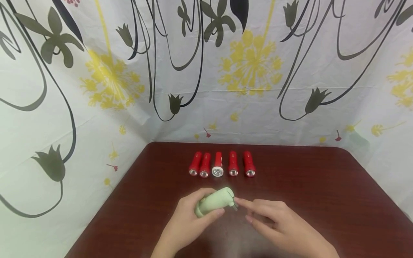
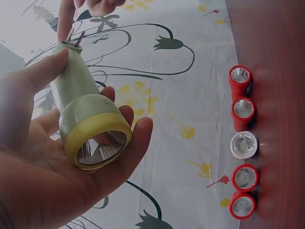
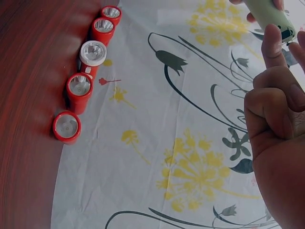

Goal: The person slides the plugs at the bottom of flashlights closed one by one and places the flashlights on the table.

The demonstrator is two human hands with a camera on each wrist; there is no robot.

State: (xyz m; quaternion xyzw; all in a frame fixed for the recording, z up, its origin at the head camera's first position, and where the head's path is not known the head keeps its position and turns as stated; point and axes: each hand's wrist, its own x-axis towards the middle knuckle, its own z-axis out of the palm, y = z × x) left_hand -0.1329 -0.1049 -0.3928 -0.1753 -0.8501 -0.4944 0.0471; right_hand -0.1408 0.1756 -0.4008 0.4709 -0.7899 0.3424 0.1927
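Note:
My left hand (image 1: 188,220) grips a pale green flashlight (image 1: 215,201), thumb along its body and fingers round the other side. In the left wrist view its yellow-rimmed lens (image 2: 101,147) faces the camera. Two metal plug prongs (image 2: 80,39) stick out of the tail end. My right hand (image 1: 279,224) reaches to that tail with the index finger stretched out, its tip at the end beside the prongs. The right wrist view shows other fingers of this hand bent, with nothing held in them. Whether the fingertip presses the prongs cannot be made out.
Several red flashlights lie in a row at the table's back, lenses toward me; the middle flashlight (image 1: 218,165) has a white head, and the rightmost flashlight (image 1: 249,164) lies slightly apart. Patterned cloth (image 1: 200,75) hangs behind the dark red wooden table (image 1: 309,182).

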